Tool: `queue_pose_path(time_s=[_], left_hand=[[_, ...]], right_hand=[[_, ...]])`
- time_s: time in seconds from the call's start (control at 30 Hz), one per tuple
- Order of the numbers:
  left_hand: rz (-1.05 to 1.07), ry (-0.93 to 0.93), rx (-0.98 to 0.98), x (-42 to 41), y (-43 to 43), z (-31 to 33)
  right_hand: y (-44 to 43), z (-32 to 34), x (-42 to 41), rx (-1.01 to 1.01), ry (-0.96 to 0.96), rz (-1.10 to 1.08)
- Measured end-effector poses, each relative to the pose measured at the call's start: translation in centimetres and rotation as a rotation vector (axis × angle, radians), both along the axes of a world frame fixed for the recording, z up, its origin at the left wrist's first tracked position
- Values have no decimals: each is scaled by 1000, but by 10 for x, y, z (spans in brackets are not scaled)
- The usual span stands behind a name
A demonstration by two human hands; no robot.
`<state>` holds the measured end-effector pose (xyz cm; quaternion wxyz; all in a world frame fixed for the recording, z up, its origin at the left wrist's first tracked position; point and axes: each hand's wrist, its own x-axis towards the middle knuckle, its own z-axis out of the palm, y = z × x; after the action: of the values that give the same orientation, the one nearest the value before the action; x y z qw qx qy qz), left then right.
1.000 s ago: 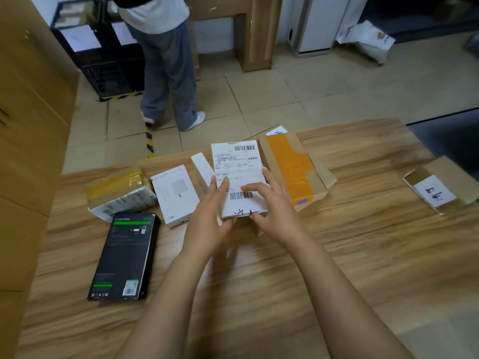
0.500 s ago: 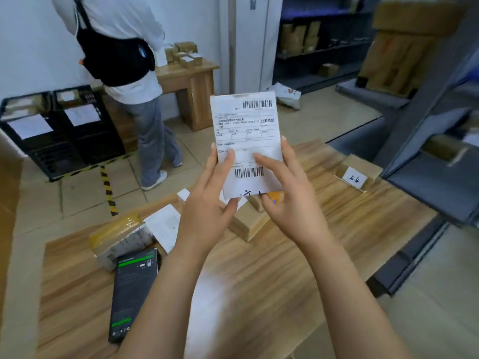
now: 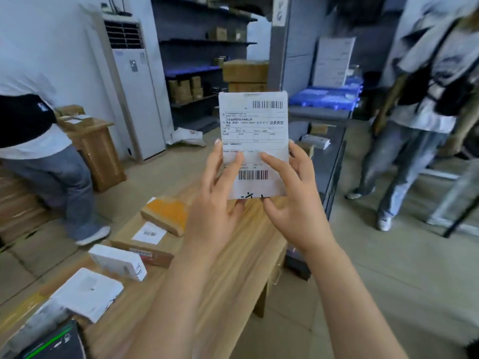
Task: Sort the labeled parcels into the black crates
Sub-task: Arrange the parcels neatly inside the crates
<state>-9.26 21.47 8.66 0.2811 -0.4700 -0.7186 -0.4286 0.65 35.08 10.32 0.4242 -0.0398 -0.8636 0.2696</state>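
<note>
A long wood-grain table (image 3: pixel 228 275) runs from the lower left toward the middle of a stockroom, flanked by a person in a white top and blue jeans (image 3: pixel 49 161) at the left and another person in a pale shirt and faded jeans (image 3: pixel 414 120) standing on the tiled floor at the right. A tall white floor-standing air conditioner (image 3: pixel 134 94) stands against the far wall beside dark metal shelving (image 3: pixel 202 55) stacked with cardboard boxes. On the table lie a flat brown cardboard parcel with a white label (image 3: pixel 145 239), a brown parcel sealed with orange tape (image 3: pixel 166 215), two small white boxes (image 3: pixel 118 261) (image 3: pixel 88 294), and a black box with green stripes (image 3: pixel 51 343) at the lower left corner. Held upright above the table's far end, well clear of its surface, is a flat white parcel covered by a barcoded shipping label (image 3: pixel 255 141). The left hand (image 3: pixel 215 211) clasps its lower left edge, thumb on the front and fingers behind, while the right hand (image 3: pixel 295 203) grips its lower right edge in the same way.
</note>
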Motion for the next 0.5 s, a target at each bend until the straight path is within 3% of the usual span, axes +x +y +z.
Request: queue_pose_path(time_s=[0.5], left_hand=[[-424,-32,-5,233,140,1]], right_hand=[[82,6,284,-56,-54,-442]])
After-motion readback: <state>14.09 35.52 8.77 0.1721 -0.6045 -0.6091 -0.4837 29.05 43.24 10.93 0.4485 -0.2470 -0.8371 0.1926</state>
